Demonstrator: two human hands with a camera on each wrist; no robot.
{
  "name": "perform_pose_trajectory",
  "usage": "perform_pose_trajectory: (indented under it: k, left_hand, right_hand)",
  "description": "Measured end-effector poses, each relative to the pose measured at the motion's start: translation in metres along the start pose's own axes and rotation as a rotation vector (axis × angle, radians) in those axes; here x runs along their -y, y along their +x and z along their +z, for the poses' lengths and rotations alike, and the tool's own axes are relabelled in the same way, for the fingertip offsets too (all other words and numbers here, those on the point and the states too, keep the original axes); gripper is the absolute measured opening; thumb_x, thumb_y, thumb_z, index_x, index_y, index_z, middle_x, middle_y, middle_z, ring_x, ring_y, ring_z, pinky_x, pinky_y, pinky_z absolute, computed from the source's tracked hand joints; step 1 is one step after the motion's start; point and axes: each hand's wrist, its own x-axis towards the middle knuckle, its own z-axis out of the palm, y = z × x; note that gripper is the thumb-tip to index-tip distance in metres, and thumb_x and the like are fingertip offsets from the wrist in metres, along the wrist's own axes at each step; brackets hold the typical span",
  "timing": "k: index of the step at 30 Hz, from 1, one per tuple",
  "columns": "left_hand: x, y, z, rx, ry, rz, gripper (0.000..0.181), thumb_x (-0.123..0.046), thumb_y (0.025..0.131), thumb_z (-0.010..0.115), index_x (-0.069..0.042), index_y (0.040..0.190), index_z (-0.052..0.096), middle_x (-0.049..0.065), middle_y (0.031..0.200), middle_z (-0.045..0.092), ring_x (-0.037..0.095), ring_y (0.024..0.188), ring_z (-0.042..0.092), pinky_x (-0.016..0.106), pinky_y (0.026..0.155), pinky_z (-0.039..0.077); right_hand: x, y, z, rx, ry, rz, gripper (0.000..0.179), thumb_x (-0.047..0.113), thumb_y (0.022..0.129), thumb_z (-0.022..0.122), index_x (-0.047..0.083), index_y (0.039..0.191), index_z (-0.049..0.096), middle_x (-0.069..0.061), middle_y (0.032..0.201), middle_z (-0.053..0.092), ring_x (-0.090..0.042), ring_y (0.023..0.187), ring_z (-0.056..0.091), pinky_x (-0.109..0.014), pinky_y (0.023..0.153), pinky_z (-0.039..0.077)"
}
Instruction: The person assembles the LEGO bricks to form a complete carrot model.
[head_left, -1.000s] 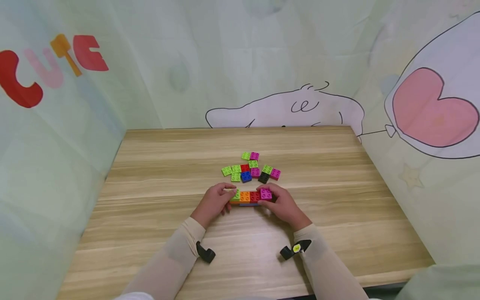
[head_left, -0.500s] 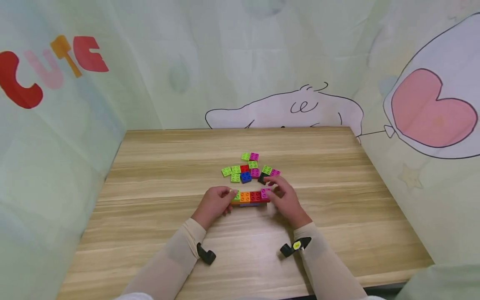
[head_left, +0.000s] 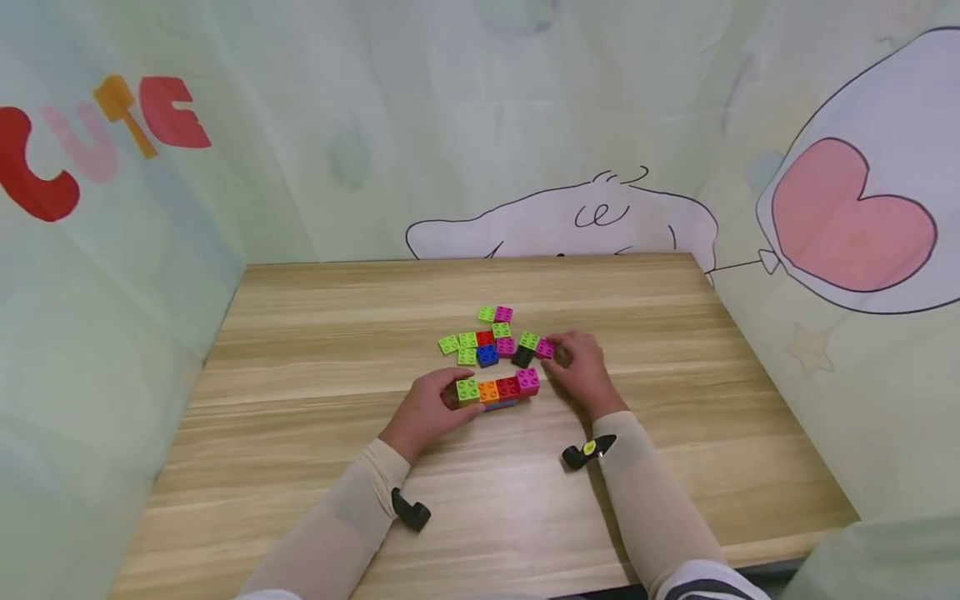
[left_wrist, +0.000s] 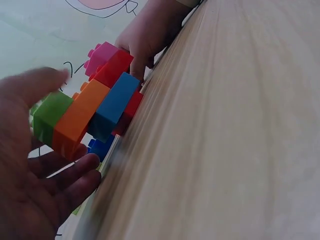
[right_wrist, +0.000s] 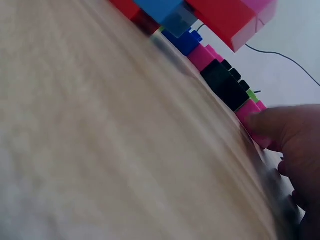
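Observation:
My left hand (head_left: 429, 412) curls round the left end of a stacked toy brick structure (head_left: 488, 392), thumb in front and fingers behind. In the left wrist view, a green brick (left_wrist: 52, 112) and an orange brick (left_wrist: 80, 117) sit at that end. A blue brick (left_wrist: 115, 106) lies beneath the row, over a lower red one. At the right end a magenta brick (head_left: 528, 380) tops the red part. To the right, my right hand (head_left: 587, 371) pinches a loose magenta brick (head_left: 545, 348) beside a black brick (head_left: 522, 357) on the table.
Behind the structure lie several loose bricks, among them a blue brick (head_left: 487, 355), a red brick (head_left: 484, 337) and lime green bricks (head_left: 448, 344). A lime and magenta pair (head_left: 495, 314) lies farthest back. Printed cloth walls (head_left: 337, 183) surround the wooden table (head_left: 315, 333).
My right hand has left the structure's magenta end and reached back and right to the loose magenta brick. The structure has turned slightly, its right end farther back; my left thumb has shifted to its front.

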Motion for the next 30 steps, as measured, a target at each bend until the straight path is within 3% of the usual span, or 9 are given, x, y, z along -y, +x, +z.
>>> perform_pose_trajectory:
  k: [5,9,13,16,19,22,24,30]
  left_hand:
    - [-0.001,0.000,0.000,0.001,0.044,0.040,0.053,-0.025,0.084,0.087,-0.018,0.134,0.069,-0.003,0.119,0.070,0.018,0.096,0.062,0.040,0.088,0.057]
    - [-0.001,0.000,0.002,-0.007,0.031,0.042,0.048,-0.021,0.086,0.086,-0.018,0.131,0.071,-0.004,0.107,0.072,0.015,0.091,0.065,0.038,0.085,0.058]
    - [0.002,0.004,0.003,-0.011,0.014,0.047,0.049,-0.021,0.086,0.086,-0.020,0.132,0.069,-0.004,0.107,0.073,0.013,0.090,0.067,0.037,0.085,0.059]
    - [0.003,0.005,0.003,-0.008,-0.008,0.050,0.051,-0.020,0.086,0.086,-0.021,0.133,0.069,-0.003,0.108,0.073,0.013,0.090,0.068,0.037,0.084,0.059]
    - [0.003,0.005,0.002,-0.003,-0.021,0.052,0.051,-0.019,0.086,0.086,-0.019,0.134,0.068,-0.002,0.108,0.074,0.013,0.090,0.069,0.037,0.084,0.060]
    - [0.004,0.005,0.002,-0.005,-0.025,0.063,0.051,-0.018,0.086,0.086,-0.018,0.133,0.069,-0.001,0.107,0.074,0.013,0.090,0.069,0.036,0.083,0.060]
    - [0.004,0.004,0.002,-0.011,-0.026,0.069,0.048,-0.018,0.085,0.087,-0.017,0.131,0.070,-0.001,0.107,0.074,0.013,0.089,0.069,0.035,0.083,0.059]
    - [0.006,0.003,0.002,-0.009,-0.051,0.063,0.040,-0.018,0.086,0.087,-0.020,0.123,0.073,-0.003,0.105,0.075,0.013,0.088,0.068,0.036,0.082,0.059]
  right_hand:
    - [0.002,-0.003,0.002,-0.021,0.000,0.026,0.038,0.023,0.094,0.078,0.009,0.128,0.069,-0.010,0.123,0.068,-0.033,0.120,0.056,-0.053,0.109,0.039]
    - [0.004,-0.010,-0.001,-0.167,0.097,0.019,0.035,0.021,0.094,0.079,0.009,0.126,0.071,-0.009,0.118,0.068,-0.030,0.110,0.060,-0.049,0.098,0.048]
    - [0.013,-0.019,-0.006,-0.421,0.172,-0.137,0.034,0.010,0.091,0.080,0.005,0.123,0.072,-0.012,0.111,0.069,-0.030,0.099,0.061,-0.047,0.088,0.050]
    - [0.026,-0.027,-0.006,-0.524,0.175,-0.319,0.036,0.004,0.086,0.082,0.001,0.120,0.073,-0.015,0.109,0.071,-0.033,0.098,0.061,-0.044,0.087,0.048]
    - [0.044,-0.036,-0.002,-0.501,0.134,-0.475,0.038,0.007,0.082,0.084,0.001,0.119,0.074,-0.015,0.109,0.072,-0.035,0.100,0.061,-0.043,0.090,0.046]
    - [0.061,-0.044,0.001,-0.409,0.074,-0.569,0.039,0.012,0.081,0.085,0.003,0.119,0.075,-0.012,0.111,0.074,-0.033,0.103,0.061,-0.047,0.093,0.043]
    - [0.068,-0.047,0.005,-0.325,0.031,-0.589,0.039,0.016,0.082,0.086,0.006,0.119,0.076,-0.009,0.113,0.075,-0.031,0.105,0.061,-0.049,0.094,0.042]
    - [0.075,-0.049,0.014,-0.097,-0.027,-0.539,0.037,0.024,0.086,0.086,0.016,0.121,0.077,0.001,0.116,0.075,-0.022,0.113,0.058,-0.045,0.095,0.039]
